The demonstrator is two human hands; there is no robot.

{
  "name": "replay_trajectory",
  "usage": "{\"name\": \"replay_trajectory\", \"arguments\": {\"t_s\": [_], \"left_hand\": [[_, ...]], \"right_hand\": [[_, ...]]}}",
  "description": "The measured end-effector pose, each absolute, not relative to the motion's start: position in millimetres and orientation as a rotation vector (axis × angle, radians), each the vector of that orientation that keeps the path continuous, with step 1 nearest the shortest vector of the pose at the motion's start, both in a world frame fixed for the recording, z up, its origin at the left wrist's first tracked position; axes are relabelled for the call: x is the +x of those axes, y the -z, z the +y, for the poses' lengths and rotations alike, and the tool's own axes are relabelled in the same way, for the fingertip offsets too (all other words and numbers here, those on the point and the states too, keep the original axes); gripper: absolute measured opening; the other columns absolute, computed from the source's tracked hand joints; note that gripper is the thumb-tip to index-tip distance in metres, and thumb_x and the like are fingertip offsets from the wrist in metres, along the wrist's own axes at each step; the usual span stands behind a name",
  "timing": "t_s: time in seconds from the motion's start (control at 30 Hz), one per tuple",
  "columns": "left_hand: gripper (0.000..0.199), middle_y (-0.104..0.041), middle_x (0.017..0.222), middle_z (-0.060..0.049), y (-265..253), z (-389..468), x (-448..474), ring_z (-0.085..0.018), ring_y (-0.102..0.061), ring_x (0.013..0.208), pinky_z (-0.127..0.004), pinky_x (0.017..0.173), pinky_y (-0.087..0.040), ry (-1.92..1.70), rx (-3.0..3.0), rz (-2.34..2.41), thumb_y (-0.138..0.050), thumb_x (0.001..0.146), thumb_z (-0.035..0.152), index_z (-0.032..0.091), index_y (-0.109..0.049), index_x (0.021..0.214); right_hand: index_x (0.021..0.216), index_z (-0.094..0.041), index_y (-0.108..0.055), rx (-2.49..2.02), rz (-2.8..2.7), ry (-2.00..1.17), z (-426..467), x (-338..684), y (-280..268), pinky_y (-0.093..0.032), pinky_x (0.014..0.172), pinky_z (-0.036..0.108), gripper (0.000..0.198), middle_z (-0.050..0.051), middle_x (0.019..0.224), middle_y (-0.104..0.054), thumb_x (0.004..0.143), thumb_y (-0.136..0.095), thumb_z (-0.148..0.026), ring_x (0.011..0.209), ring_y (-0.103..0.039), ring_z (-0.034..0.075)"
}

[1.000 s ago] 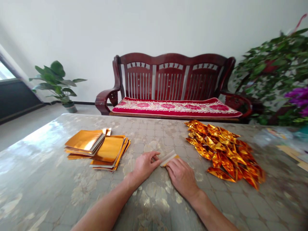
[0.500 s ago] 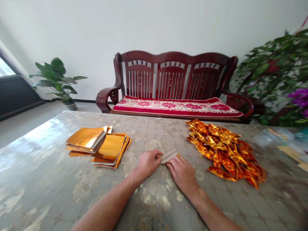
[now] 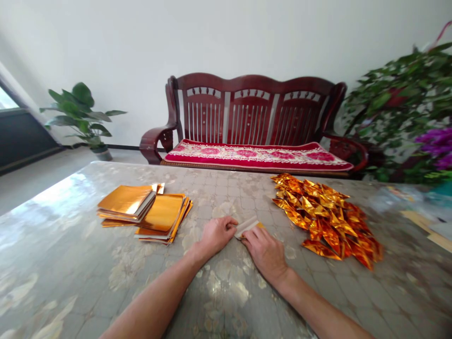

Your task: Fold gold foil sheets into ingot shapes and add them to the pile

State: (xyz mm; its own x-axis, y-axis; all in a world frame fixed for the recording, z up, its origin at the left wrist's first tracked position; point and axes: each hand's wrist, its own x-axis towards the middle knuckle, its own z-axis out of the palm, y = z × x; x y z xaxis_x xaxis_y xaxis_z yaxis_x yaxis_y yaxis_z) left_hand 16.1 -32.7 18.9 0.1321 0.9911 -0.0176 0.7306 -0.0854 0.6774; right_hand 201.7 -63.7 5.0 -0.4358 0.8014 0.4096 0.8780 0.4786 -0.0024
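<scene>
A sheet of gold foil paper [image 3: 246,225], partly folded with its pale side up, lies low over the table between my hands. The fingers of my left hand [image 3: 217,234] are closed in a pinch at its left end. From the right, my right hand [image 3: 265,253] grips the lower edge, fingers bent over the top and thumb underneath. A strip of gold shows beyond the right fingertips. To the left sit stacks of flat gold foil sheets [image 3: 163,214]. On the right is a heap of folded, pointed gold foil paper ingots [image 3: 326,217].
The table [image 3: 106,278] has a glossy floral cover. Clear plastic bags [image 3: 397,198] and tan card pieces [image 3: 420,225] lie at its right end. Behind stand a wooden bench [image 3: 252,110] with a red mat, a potted plant [image 3: 84,117] and trailing greenery [image 3: 399,99].
My right fingers have shifted slightly up and over the paper, and a bit more of its gold right corner shows. The left hand keeps its pinch. The view has shifted slightly.
</scene>
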Motion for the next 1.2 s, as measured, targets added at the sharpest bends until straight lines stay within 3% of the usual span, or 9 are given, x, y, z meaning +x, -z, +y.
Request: {"name": "replay_trajectory", "arguments": {"t_s": [0.6, 0.87, 1.2], "left_hand": [[0.029, -0.076, 0.084, 0.002, -19, -30, 15, -0.016, -0.068, 0.078, -0.022, 0.068, -0.046, -0.6, 1.902, 1.667, -0.058, 0.083, 0.027, 0.027, -0.074, 0.106], [0.028, -0.076, 0.083, 0.003, -18, -27, 12, -0.016, -0.069, 0.077, -0.022, 0.066, -0.045, -0.609, 1.887, 1.644, -0.058, 0.081, 0.027, 0.026, -0.074, 0.104], [0.025, -0.077, 0.08, 0.003, -22, -27, 11, -0.015, -0.069, 0.073, -0.022, 0.063, -0.043, -0.583, 1.849, 1.614, -0.059, 0.078, 0.028, 0.025, -0.074, 0.097]], "right_hand": [[0.076, -0.024, -0.07, -1.44, -2.283, -0.053, -47, 197, -19, -0.04, 0.072, 0.03, 0.02, 0.003, 0.081, -0.066, 0.091, -0.056, -0.022, 0.083, -0.058, 0.019], [0.085, -0.025, -0.071, -1.4, -2.198, -0.179, -47, 200, -9, -0.041, 0.077, 0.03, 0.014, 0.001, 0.084, -0.066, 0.09, -0.059, -0.02, 0.088, -0.056, 0.02], [0.083, -0.025, -0.069, -1.36, -2.262, -0.106, -52, 198, -13, -0.039, 0.078, 0.031, 0.014, 0.001, 0.086, -0.067, 0.092, -0.059, -0.026, 0.089, -0.056, 0.019]]}}
